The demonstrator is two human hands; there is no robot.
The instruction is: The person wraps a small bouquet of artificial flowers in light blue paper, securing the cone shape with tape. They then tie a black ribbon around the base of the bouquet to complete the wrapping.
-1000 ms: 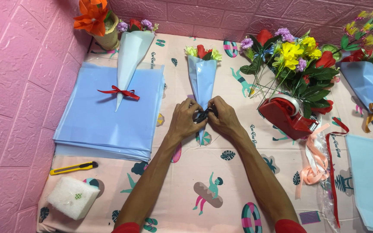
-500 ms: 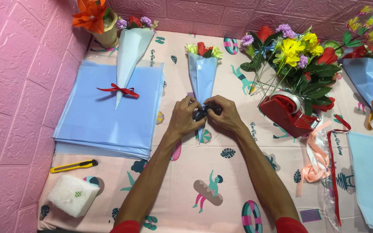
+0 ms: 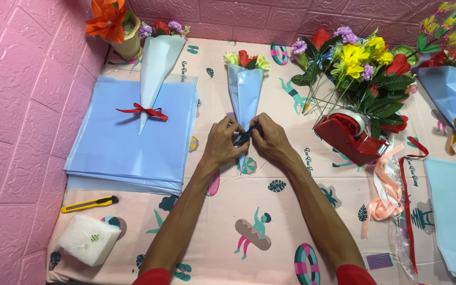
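A small bouquet (image 3: 245,84) in a light blue paper cone lies on the patterned table, its red and yellow flowers pointing away from me. My left hand (image 3: 225,141) and my right hand (image 3: 268,138) meet over the cone's narrow lower part. Both pinch a dark ribbon (image 3: 244,138) wrapped around it there. The cone's tip shows just below my fingers.
A stack of blue paper sheets (image 3: 117,142) lies at the left with a finished cone bouquet with a red bow (image 3: 151,74) on it. A red tape dispenser (image 3: 350,135), loose artificial flowers (image 3: 360,63) and ribbons (image 3: 389,190) lie at the right. A yellow utility knife (image 3: 88,203) and a white foam block (image 3: 88,239) are near left.
My hands have stayed on the ribbon at the cone, with only small finger movements. Nothing else has moved.
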